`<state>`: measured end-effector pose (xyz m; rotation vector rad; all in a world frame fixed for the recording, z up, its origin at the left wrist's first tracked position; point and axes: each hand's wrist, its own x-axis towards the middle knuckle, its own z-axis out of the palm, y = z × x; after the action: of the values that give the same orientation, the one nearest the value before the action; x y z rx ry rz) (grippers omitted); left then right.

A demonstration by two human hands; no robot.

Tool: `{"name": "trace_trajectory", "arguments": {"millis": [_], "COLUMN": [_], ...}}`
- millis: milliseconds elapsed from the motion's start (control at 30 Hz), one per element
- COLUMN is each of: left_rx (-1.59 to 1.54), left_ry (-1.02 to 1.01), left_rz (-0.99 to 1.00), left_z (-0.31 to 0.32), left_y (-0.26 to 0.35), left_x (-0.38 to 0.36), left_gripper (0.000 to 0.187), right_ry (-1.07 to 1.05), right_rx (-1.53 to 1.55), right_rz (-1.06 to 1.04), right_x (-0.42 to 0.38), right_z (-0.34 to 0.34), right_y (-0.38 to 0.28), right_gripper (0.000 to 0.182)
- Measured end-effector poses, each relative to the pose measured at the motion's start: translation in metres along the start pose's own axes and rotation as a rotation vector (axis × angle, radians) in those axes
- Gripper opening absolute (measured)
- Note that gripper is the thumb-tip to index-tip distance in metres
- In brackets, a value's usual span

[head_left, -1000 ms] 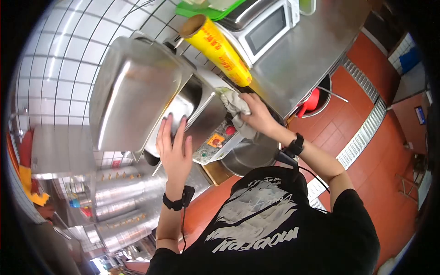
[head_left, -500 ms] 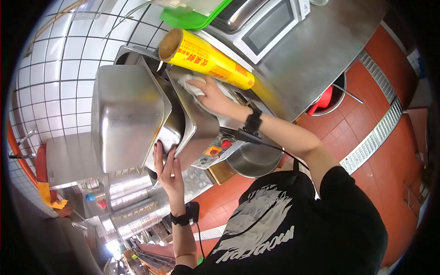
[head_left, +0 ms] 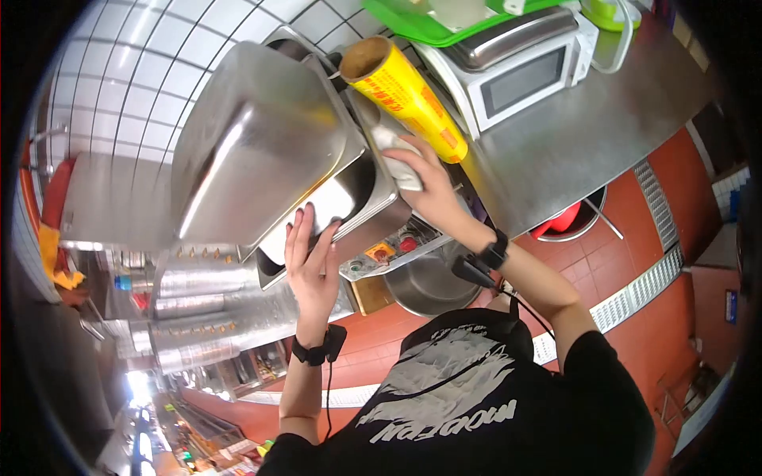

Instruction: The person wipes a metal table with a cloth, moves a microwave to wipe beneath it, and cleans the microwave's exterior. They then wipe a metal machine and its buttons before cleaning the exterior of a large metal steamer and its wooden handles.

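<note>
My right hand (head_left: 435,190) is closed on a folded white cloth (head_left: 401,163). It presses the cloth against the outer side of a deep steel food pan (head_left: 379,205), near the rim. My left hand (head_left: 311,274) has its fingers spread and stretched out over the pan's near edge, fingertips touching the metal. Another large steel pan (head_left: 262,143) stands tilted to the left, its smooth outside facing me and its rim against the first pan. Bright glare fills part of the gap between the two pans.
A yellow film roll (head_left: 413,99) leans just beyond my right hand. A white microwave (head_left: 516,79) stands on the steel counter (head_left: 556,143), beside a green tray (head_left: 429,28). Below are a control panel with a red button (head_left: 408,244) and a round steel pot (head_left: 432,282).
The view has shifted, so most things sit further right. My right hand has moved the cloth down the pan's side toward me. My left hand remains at the pan's near edge.
</note>
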<state>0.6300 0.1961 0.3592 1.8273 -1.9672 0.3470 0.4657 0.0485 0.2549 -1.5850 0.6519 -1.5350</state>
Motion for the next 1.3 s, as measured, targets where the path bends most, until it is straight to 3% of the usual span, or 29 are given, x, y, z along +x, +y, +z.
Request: {"name": "trace_trajectory", "arguments": {"millis": [133,200,233,333,433,467,500,533,633,667,733,833,867,967,1067,1233,1300], "left_rx": [-0.013,-0.040,-0.050,-0.080,-0.088,-0.092,-0.102,-0.090,-0.087,-0.084,-0.095,-0.088,-0.083,-0.087,-0.092,-0.085,-0.100], "left_ry": [0.022,0.054,0.085,0.120,0.143,0.149,0.151,0.156,0.163,0.172,0.169,0.153,0.144,0.133,0.123,0.103,0.099], "left_rz": [0.034,0.063,0.062,0.079,0.083,0.088,0.088,0.096,0.116,0.125,0.134,0.126,0.128,0.122,0.111,0.112,0.117], "left_z": [-0.003,-0.002,-0.002,-0.002,-0.003,-0.003,-0.004,-0.004,-0.004,-0.004,-0.005,-0.007,-0.008,-0.009,-0.011,-0.013,-0.013], "left_y": [-0.002,-0.006,-0.005,-0.009,-0.011,-0.011,-0.011,-0.012,-0.013,-0.014,-0.015,-0.016,-0.016,-0.018,-0.017,-0.017,-0.018], "left_x": [-0.001,-0.002,-0.002,-0.003,-0.004,-0.005,-0.006,-0.006,-0.007,-0.007,-0.008,-0.009,-0.010,-0.011,-0.012,-0.013,-0.014], "left_gripper": [0.033,0.032,0.032,0.032,0.031,0.031,0.031,0.031,0.032,0.033,0.033,0.034,0.035,0.036,0.037,0.037,0.037], "right_ry": [-0.090,-0.139,-0.138,-0.147,-0.064,-0.113,-0.079,-0.068,-0.399,-0.447,-0.691,-0.777,-0.780,-0.506,-0.431,-0.467,-0.536], "right_rx": [-0.031,0.001,0.023,0.163,0.064,-0.016,-0.098,-0.328,-0.798,-0.870,-0.928,-1.060,-1.067,-1.222,-1.300,-1.325,-1.219], "right_rz": [0.058,0.197,0.186,0.424,0.423,0.296,0.249,0.026,-0.026,-0.266,-0.209,-0.115,-0.122,-0.229,-0.217,-0.195,-0.275], "right_x": [-0.022,-0.028,-0.029,-0.032,-0.020,-0.002,0.019,0.041,0.109,0.131,0.163,0.175,0.175,0.172,0.172,0.165,0.165], "right_z": [-0.019,-0.025,-0.028,-0.041,-0.057,-0.064,-0.062,-0.064,-0.059,-0.058,-0.051,-0.039,-0.038,-0.038,-0.033,-0.018,-0.020], "right_y": [-0.023,-0.022,-0.021,-0.018,-0.010,-0.011,-0.035,-0.035,-0.098,-0.081,-0.077,-0.076,-0.073,-0.057,-0.050,-0.053,-0.049], "right_gripper": [0.049,0.049,0.048,0.040,0.037,0.034,0.043,0.056,0.069,0.068,0.059,0.045,0.045,0.043,0.042,0.046,0.048]}}
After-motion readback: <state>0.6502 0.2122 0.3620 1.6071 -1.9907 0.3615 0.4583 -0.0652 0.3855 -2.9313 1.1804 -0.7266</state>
